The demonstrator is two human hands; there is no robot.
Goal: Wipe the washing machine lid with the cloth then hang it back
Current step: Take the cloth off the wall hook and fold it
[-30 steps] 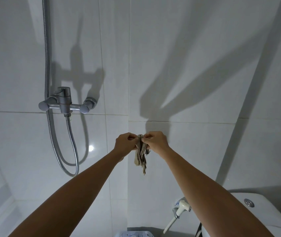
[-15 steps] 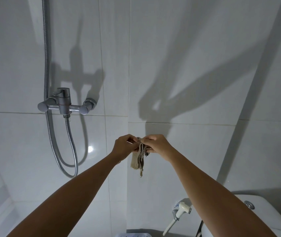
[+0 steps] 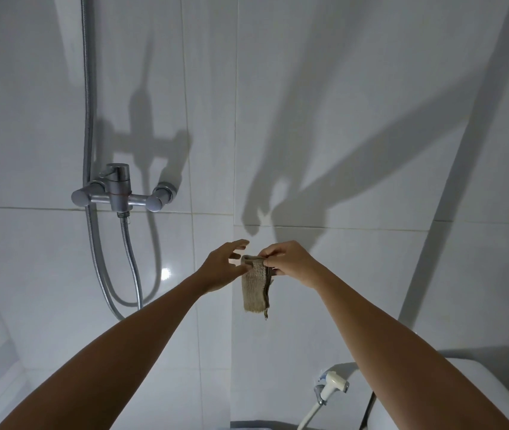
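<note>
A small beige knitted cloth [image 3: 255,287] hangs folded against the white tiled wall, near the corner joint. My right hand [image 3: 287,262] pinches its top right edge. My left hand [image 3: 222,265] is just left of the cloth with fingers spread, one fingertip at the cloth's top left corner, not gripping it. Whatever the cloth hangs from is hidden behind it and my hands. The washing machine lid is out of view, apart from a sliver of something white at the bottom edge.
A chrome shower mixer [image 3: 119,193] with its metal hose [image 3: 132,268] is mounted on the wall to the left. A white bidet sprayer [image 3: 330,387] and a white toilet cistern [image 3: 470,398] sit at the lower right.
My left hand has let go of the cloth and opened its fingers. The cloth now hangs flatter and lower, with only my right hand on it.
</note>
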